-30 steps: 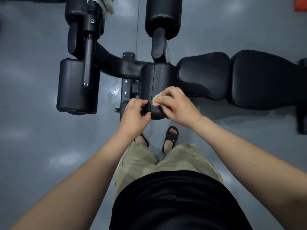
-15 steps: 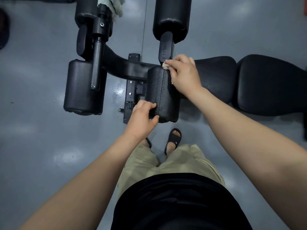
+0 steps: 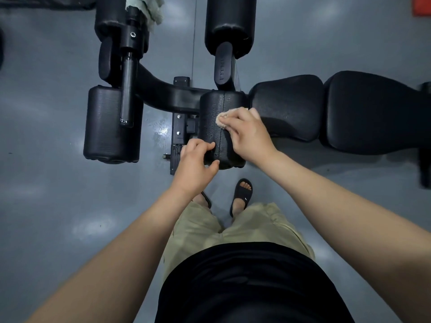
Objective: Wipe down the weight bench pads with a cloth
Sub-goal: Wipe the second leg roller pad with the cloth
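Observation:
A black roller pad (image 3: 213, 117) of the weight bench stands just in front of me, dotted with small droplets. My right hand (image 3: 247, 134) holds a small tan cloth (image 3: 224, 116) bunched under its fingers and presses it on the middle of the pad's top. My left hand (image 3: 194, 164) grips the pad's near end, fingers on top and thumb at the end face. The black seat pad (image 3: 286, 108) and back pad (image 3: 373, 110) stretch away to the right.
Further black roller pads sit at the left (image 3: 112, 124), the top left (image 3: 112, 17) and the top centre (image 3: 229, 19), joined by a black frame (image 3: 163, 94). A green towel (image 3: 149, 10) hangs at the top. My sandalled feet (image 3: 242, 194) stand on the grey floor.
My right hand wiped from the pad's near end up to its far end, then slid the cloth back down to the middle. My left hand kept its grip on the near end.

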Available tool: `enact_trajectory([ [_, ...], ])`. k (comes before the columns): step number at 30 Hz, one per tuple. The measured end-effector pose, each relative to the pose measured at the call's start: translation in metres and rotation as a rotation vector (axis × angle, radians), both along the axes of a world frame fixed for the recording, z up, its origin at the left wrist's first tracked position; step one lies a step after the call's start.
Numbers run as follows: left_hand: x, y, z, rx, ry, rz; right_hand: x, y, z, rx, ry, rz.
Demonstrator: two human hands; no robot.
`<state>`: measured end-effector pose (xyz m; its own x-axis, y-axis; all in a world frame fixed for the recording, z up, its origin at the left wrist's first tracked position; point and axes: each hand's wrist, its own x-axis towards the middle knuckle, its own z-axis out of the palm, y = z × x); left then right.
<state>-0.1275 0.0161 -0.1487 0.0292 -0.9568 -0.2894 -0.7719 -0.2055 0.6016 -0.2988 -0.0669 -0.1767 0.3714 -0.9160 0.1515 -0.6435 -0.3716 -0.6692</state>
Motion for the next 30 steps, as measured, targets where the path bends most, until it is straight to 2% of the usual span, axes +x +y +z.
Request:
enact_trajectory([
  [18,0.002,0.007,0.002,-0.057,0.058,0.004,-0.013,0.087,-0.004,-0.005,-0.049,0.080],
  [21,0.000,0.008,0.002,-0.046,0.053,0.008,-0.020,0.098,-0.003,-0.006,-0.028,0.162],
  [25,0.001,0.007,0.003,-0.044,0.049,0.007,-0.033,0.102,0.003,0.175,-0.071,0.211],
  [27,0.001,0.007,0.004,-0.043,0.049,0.004,-0.034,0.090,0.012,0.310,-0.109,0.054],
  [30,0.000,0.006,0.006,-0.033,0.058,0.005,-0.032,0.052,0.032,0.507,-0.267,-0.123],
])
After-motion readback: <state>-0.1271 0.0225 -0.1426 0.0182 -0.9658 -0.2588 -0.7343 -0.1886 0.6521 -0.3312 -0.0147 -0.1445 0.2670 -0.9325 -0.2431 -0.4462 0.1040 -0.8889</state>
